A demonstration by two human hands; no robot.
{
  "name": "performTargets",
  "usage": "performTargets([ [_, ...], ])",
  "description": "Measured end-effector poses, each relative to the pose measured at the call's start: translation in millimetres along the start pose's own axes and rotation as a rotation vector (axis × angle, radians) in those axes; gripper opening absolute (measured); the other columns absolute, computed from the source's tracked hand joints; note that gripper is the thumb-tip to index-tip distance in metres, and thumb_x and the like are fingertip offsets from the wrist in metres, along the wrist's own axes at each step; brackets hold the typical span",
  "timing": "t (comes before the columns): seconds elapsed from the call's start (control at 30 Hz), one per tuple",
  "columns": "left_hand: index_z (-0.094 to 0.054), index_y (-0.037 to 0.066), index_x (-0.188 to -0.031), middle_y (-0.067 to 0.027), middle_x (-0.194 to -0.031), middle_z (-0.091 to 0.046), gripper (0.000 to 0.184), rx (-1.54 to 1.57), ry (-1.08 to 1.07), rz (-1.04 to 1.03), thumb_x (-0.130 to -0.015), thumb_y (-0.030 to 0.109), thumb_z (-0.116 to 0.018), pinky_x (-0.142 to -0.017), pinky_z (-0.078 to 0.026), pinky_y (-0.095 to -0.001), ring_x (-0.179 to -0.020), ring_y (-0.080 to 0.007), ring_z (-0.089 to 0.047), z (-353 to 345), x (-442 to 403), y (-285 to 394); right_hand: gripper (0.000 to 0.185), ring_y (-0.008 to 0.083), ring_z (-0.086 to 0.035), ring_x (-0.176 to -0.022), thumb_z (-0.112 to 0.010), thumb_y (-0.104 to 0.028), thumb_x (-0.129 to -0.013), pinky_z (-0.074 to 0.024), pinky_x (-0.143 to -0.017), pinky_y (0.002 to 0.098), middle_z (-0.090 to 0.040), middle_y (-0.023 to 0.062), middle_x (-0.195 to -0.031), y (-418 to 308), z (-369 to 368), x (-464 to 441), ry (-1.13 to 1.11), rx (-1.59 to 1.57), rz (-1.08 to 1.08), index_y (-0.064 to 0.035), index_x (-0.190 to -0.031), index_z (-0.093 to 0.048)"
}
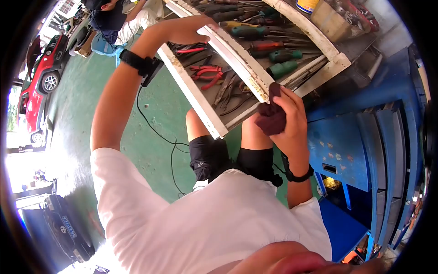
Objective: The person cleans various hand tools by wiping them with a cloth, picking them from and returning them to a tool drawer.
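A long white bar (237, 61) with chipped, dirty edges slants across a worn white drawer frame (191, 89) full of tools. My left hand (189, 31) reaches over the bar's far part, its fingers closed round the edge. At the near end, my right hand (292, 119) grips a dark maroon cloth (272, 118), which touches the bar's tip. Whether the bar is fixed to the drawer cannot be made out. Below it lie red-handled pliers (207, 75), green-handled screwdrivers (248, 31) and a green handle (282, 69).
A blue metal cabinet (337, 146) stands close on my right. A cardboard box (332, 20) of parts sits beyond the drawer. Black cable (157, 130) trails over the green floor (150, 160). Another person (109, 23) sits at the upper left; a red car (39, 86) is behind.
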State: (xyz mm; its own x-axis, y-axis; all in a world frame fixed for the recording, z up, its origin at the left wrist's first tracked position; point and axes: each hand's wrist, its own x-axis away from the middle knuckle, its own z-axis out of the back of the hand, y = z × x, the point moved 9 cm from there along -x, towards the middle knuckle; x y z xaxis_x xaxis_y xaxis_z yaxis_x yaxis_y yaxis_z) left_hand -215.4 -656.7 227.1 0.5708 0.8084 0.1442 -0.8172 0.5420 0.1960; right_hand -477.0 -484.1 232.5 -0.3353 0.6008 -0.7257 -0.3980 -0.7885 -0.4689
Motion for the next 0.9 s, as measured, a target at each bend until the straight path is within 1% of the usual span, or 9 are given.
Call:
performTargets([
  [0.1, -0.050, 0.013, -0.141, -0.0119, -0.144, -0.052, 0.040, 0.028, 0.104, -0.080, -0.102, 0.024, -0.052, -0.112, -0.037, -0.0415, -0.134, -0.0314, -0.047, -0.1, 6.5, -1.4, 0.057, 0.0372, -0.061, -0.113, -0.085, -0.004, -0.063, -0.0509, -0.095, 0.0445, -0.066, 0.0176, -0.113, -2.3, -9.8, -5.7, -0.013, 0.088, -0.023, -0.0024, -0.113, -0.060],
  [0.2, -0.056, 0.011, -0.136, -0.0140, -0.132, -0.060, 0.038, 0.011, 0.247, -0.029, -0.105, 0.031, -0.049, -0.103, -0.045, -0.0399, -0.121, -0.0329, -0.057, -0.1, -4.8, -3.6, 0.054, 0.0361, -0.062, -0.111, -0.085, -0.003, -0.061, -0.0510, -0.094, 0.0444, -0.067, 0.0159, -0.111, 6.3, -4.7, 5.9, 0.024, 0.095, -0.015, -0.0026, -0.110, -0.062],
  [0.3, -0.061, 0.009, -0.130, -0.0141, -0.127, -0.063, 0.040, 0.035, 0.253, 0.014, -0.104, 0.038, -0.049, -0.098, -0.048, -0.0408, -0.114, -0.0331, -0.060, -5.5, -28.3, 9.9, 0.055, 0.0363, -0.064, -0.105, -0.085, -0.001, -0.062, -0.0526, -0.089, 0.0434, -0.067, 0.0145, -0.108, 10.5, 6.5, 18.2, 0.091, 0.134, 0.012, -0.0033, -0.112, -0.061],
  [0.37, -0.063, 0.008, -0.127, -0.0142, -0.124, -0.064, 0.043, 0.054, 0.253, 0.022, -0.104, 0.041, -0.049, -0.096, -0.049, -0.0413, -0.111, -0.0332, -0.062, -11.7, -38.8, 16.1, 0.054, 0.0364, -0.065, -0.098, -0.084, 0.000, -0.064, -0.0538, -0.083, 0.0419, -0.066, 0.0146, -0.106, 23.7, 15.3, 29.8, 0.108, 0.139, -0.103, -0.0035, -0.113, -0.061],
  [0.43, -0.064, 0.017, -0.128, -0.0135, -0.116, -0.065, 0.042, 0.034, 0.294, -0.030, -0.103, 0.045, -0.045, -0.096, -0.047, -0.0442, -0.107, -0.0350, -0.062, -13.1, -47.8, 29.0, 0.055, 0.0362, -0.066, -0.093, -0.084, 0.000, -0.067, -0.0540, -0.079, 0.0407, -0.066, 0.0154, -0.106, 27.2, 19.0, 41.4, 0.080, 0.151, -0.149, -0.0036, -0.116, -0.059],
  [0.5, -0.066, 0.021, -0.125, -0.0109, -0.113, -0.063, 0.035, 0.073, 0.292, -0.100, -0.102, 0.041, -0.049, -0.093, -0.048, -0.0427, -0.103, -0.0326, -0.063, -11.5, -47.5, 41.6, 0.061, 0.0349, -0.066, -0.094, -0.083, 0.000, -0.067, -0.0543, -0.081, 0.0399, -0.066, 0.0166, -0.109, 41.2, 12.0, 52.2, 0.000, 0.089, -0.285, -0.0038, -0.122, -0.057],
  [0.6, -0.066, 0.012, -0.120, -0.0112, -0.113, -0.060, 0.025, 0.168, 0.263, -0.164, -0.098, 0.023, -0.061, -0.092, -0.049, -0.0384, -0.108, -0.0279, -0.060, -10.3, -43.8, 51.1, 0.069, 0.0331, -0.067, -0.095, -0.083, 0.000, -0.066, -0.0547, -0.083, 0.0391, -0.066, 0.0170, -0.112, 44.2, 1.4, 60.7, -0.044, -0.030, -0.355, -0.0038, -0.129, -0.054],
  [0.7, -0.065, 0.013, -0.123, -0.0107, -0.115, -0.060, 0.027, 0.241, 0.280, -0.208, -0.097, 0.019, -0.063, -0.093, -0.048, -0.0385, -0.111, -0.0262, -0.059, -13.2, -41.1, 51.0, 0.076, 0.0315, -0.067, -0.098, -0.082, 0.000, -0.066, -0.0550, -0.085, 0.0386, -0.066, 0.0169, -0.114, 38.6, -4.6, 57.3, -0.052, -0.053, -0.328, -0.0031, -0.135, -0.051],
  [0.9, -0.060, 0.013, -0.130, -0.0083, -0.097, -0.073, 0.036, 0.285, 0.306, -0.148, -0.094, 0.016, -0.066, -0.079, -0.054, -0.0378, -0.091, -0.0243, -0.069, -4.1, -55.4, 36.3, 0.076, 0.0327, -0.063, -0.088, -0.077, 0.003, -0.065, -0.0527, -0.079, 0.0399, -0.065, 0.0147, -0.100, 22.8, -20.2, 28.4, -0.120, -0.067, -0.244, -0.0074, -0.137, -0.055],
])
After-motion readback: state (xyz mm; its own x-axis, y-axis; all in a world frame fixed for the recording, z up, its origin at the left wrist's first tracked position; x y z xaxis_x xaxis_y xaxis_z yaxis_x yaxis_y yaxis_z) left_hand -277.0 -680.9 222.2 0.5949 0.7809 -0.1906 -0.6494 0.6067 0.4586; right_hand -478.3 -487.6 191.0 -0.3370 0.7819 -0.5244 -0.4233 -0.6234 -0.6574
